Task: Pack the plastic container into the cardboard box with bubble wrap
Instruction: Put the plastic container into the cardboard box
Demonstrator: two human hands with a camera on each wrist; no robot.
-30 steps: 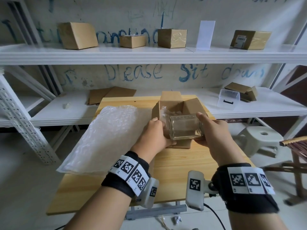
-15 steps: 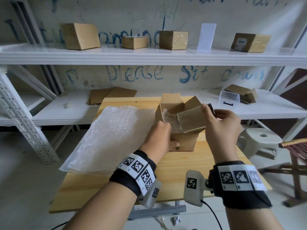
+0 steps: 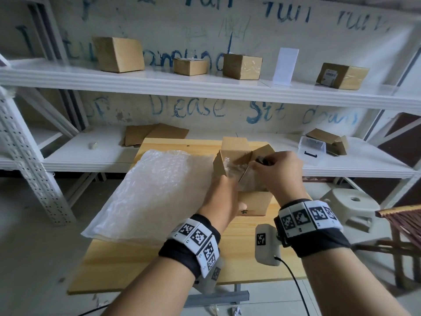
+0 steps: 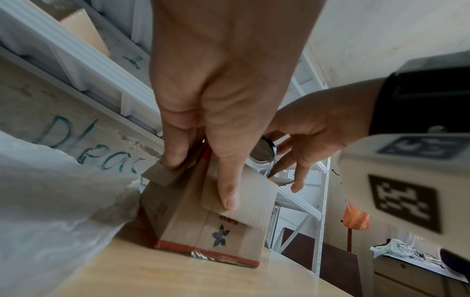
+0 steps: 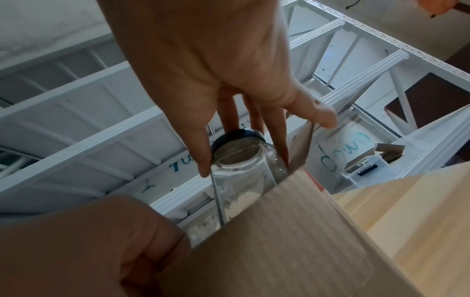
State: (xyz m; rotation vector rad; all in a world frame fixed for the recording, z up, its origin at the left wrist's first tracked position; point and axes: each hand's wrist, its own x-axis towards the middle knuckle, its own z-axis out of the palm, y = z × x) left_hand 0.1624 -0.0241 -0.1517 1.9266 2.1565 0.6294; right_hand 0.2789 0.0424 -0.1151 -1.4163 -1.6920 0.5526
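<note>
Since earlier, the plastic container [image 5: 241, 170] has been upended into the cardboard box [image 3: 252, 201], pinched by the right hand [image 3: 280, 172]; the left hand [image 3: 224, 197] clasps a flap. Snagging on flaps could jam it.

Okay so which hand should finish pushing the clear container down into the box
Right. The right hand already grips the container by its lid end above the cardboard box, while the left hand is busy holding the flaps back.

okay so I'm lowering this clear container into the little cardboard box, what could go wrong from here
The right hand holds the container only by fingertips near its dark lid; it might slip. The cardboard box looks narrow, so the container could catch on a flap. The bubble wrap lies beside the box, so cushioning may be thin.
</note>
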